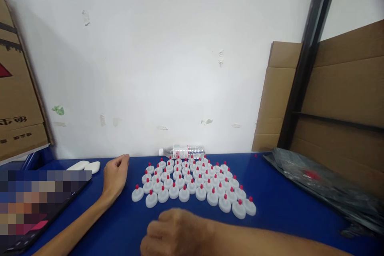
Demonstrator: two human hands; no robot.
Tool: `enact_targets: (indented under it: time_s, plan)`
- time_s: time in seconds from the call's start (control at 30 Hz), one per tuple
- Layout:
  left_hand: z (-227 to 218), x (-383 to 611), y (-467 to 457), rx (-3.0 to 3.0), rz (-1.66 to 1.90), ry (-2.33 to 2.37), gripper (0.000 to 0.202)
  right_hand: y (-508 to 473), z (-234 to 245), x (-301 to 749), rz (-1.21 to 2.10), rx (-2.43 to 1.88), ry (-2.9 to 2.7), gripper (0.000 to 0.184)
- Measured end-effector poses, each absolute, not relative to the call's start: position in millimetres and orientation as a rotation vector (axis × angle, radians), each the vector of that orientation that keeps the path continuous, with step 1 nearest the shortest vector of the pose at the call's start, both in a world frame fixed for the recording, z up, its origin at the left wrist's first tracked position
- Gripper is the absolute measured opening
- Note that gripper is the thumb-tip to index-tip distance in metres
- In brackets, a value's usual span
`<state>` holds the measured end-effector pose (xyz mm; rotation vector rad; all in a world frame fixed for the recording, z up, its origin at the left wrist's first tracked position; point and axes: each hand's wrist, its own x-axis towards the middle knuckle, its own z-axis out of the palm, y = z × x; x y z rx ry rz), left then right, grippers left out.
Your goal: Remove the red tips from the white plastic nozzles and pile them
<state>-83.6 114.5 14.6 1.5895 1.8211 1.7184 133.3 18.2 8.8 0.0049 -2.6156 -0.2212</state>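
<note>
Many small white translucent round pots with red pointed tips [184, 194] stand in rows across the blue table. Left of these rows, my left hand [116, 173] rests on the tabletop with its fingers curled in, and nothing sticks out of it. My right hand [177, 232] is closed in front of the nearest row, back of the hand up. Its fingertips are turned under, so whatever it may hold is hidden. Neither hand visibly touches a pot.
Behind the rows a clear plastic bottle [187, 152] lies on its side by the wall. A tablet-like device [51, 212] with a blurred screen sits left, near a white case [92, 167]. Grey plastic bags [318, 184] lie right. Cardboard [345, 88] stands around a dark post.
</note>
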Motion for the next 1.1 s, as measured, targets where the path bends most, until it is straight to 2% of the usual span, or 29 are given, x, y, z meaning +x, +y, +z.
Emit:
enact_targets:
  time_s: [0.17, 0.27, 0.43, 0.57, 0.77, 0.93, 1.1]
  plan:
    - [23, -81, 111, 2.114, 1.537, 1.970, 0.018, 51, 91, 186, -0.698, -0.442, -2.221, 0.047]
    - [19, -81, 110, 2.287, 1.423, 2.108, 0.034, 97, 107, 232, -0.740, -0.693, -2.055, 0.051]
    - [14, -82, 108, 2.479, 1.292, 2.245, 0.045, 162, 85, 315, -0.783, -1.167, -1.780, 0.052]
    - [15, -83, 108, 2.627, 1.202, 2.294, 0.052, 183, 53, 367, -0.738, -1.509, -1.719, 0.023]
    - [13, -84, 110, 2.860, 1.066, 2.349, 0.065, 190, 21, 399, -0.609, -1.819, -1.804, 0.030]
    - [9, -86, 112, 2.812, 1.074, 2.316, 0.061, 193, 8, 395, -0.479, -1.954, -1.896, 0.032]
    - [6, -88, 115, 2.650, 1.077, 2.341, 0.046, 196, 0, 382, -0.303, -2.019, -1.965, 0.033]
